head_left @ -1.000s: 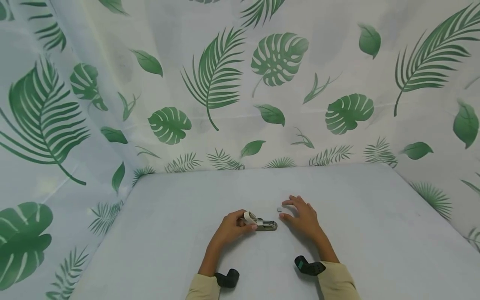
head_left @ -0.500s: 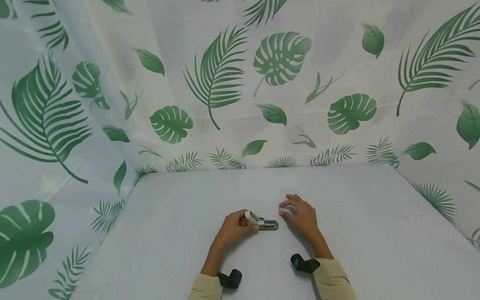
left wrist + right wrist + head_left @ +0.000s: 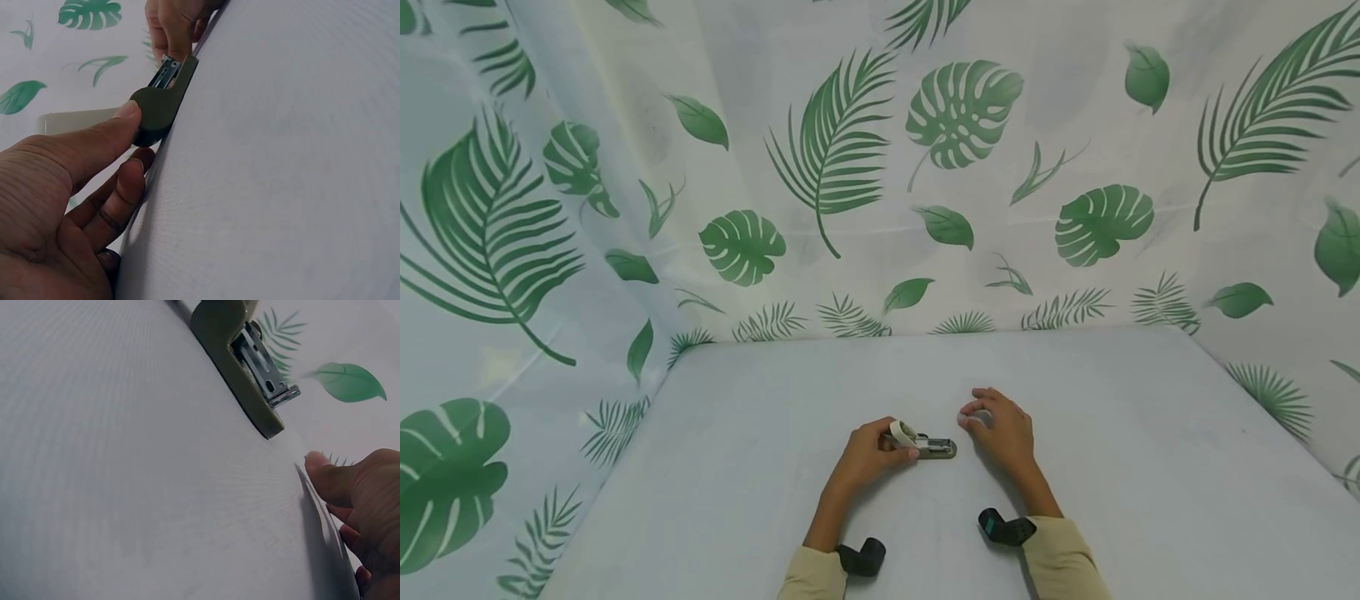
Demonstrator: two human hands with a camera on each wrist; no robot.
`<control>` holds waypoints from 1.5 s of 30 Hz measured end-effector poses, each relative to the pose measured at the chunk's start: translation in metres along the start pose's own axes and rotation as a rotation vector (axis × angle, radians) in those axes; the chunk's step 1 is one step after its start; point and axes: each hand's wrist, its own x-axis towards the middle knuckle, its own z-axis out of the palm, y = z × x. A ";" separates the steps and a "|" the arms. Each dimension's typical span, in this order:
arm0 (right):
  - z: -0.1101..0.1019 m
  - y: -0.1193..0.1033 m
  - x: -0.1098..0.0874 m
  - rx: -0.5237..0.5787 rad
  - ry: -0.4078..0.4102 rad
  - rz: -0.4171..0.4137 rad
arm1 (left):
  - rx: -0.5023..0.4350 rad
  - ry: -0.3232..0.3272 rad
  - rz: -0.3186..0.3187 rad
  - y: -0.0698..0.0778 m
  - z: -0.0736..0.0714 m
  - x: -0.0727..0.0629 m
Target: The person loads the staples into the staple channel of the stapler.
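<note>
My left hand [image 3: 867,454] holds a stapler [image 3: 938,450] low over the white table, its thumb and fingers at the hinge end. The stapler's cream top arm [image 3: 81,120] is swung up and back, which bares the metal magazine [image 3: 259,362] above the olive-green base [image 3: 159,109]. Just beyond the stapler's front end, my right hand [image 3: 1006,433] has its thumb and index fingertips brought together at the tabletop. A small silver-grey block is between them, now mostly hidden by the fingertips. The right wrist view shows the thumb [image 3: 322,469] pressed close to the table surface.
A white-covered table [image 3: 760,400] spreads around both hands. Leaf-printed curtains [image 3: 850,167] stand along its back and sides. Black wrist cameras [image 3: 862,557] are strapped on at the beige sleeves [image 3: 1060,554].
The right hand's thumb and fingers have closed in on the small silver-grey block, which lay visible on the table a second ago. The left hand and stapler have barely moved.
</note>
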 end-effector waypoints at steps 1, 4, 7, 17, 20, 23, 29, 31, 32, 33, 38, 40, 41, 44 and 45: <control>0.000 0.000 0.000 0.007 0.005 -0.005 | 0.003 0.000 -0.001 0.000 0.000 0.000; -0.002 0.003 -0.001 0.055 -0.009 0.016 | 0.008 0.003 -0.002 0.000 0.000 0.000; -0.004 0.005 -0.002 0.121 -0.048 0.056 | 0.011 0.002 -0.005 0.001 -0.001 -0.001; -0.006 -0.009 -0.012 0.295 -0.136 -0.034 | 0.026 0.013 -0.006 0.001 -0.003 0.002; -0.006 -0.015 -0.016 0.337 -0.181 -0.051 | 0.022 0.014 0.000 0.001 -0.004 0.003; -0.005 -0.018 -0.019 0.374 -0.219 -0.076 | 0.023 0.015 0.011 0.001 -0.005 0.002; -0.001 -0.020 -0.022 0.366 -0.213 -0.151 | 0.016 0.016 0.011 0.001 -0.004 0.001; 0.001 -0.020 -0.023 0.352 -0.199 -0.172 | 0.008 0.018 0.009 0.001 -0.004 0.001; 0.001 -0.020 -0.023 0.343 -0.189 -0.183 | 0.004 0.018 0.008 0.001 -0.003 0.001; 0.001 -0.020 -0.023 0.338 -0.181 -0.192 | 0.001 0.018 0.005 0.001 -0.003 0.001; 0.003 -0.020 -0.026 0.305 -0.152 -0.227 | -0.004 0.013 0.002 0.000 -0.002 -0.001; 0.004 -0.020 -0.027 0.295 -0.146 -0.236 | -0.002 0.014 0.005 0.000 -0.001 -0.001; 0.004 -0.020 -0.027 0.295 -0.141 -0.240 | 0.000 0.014 0.007 0.000 -0.001 -0.001; 0.004 -0.019 -0.028 0.287 -0.126 -0.251 | -0.001 0.016 0.010 0.000 0.000 -0.001; 0.004 -0.019 -0.028 0.285 -0.123 -0.253 | -0.003 0.016 0.008 0.000 0.000 -0.001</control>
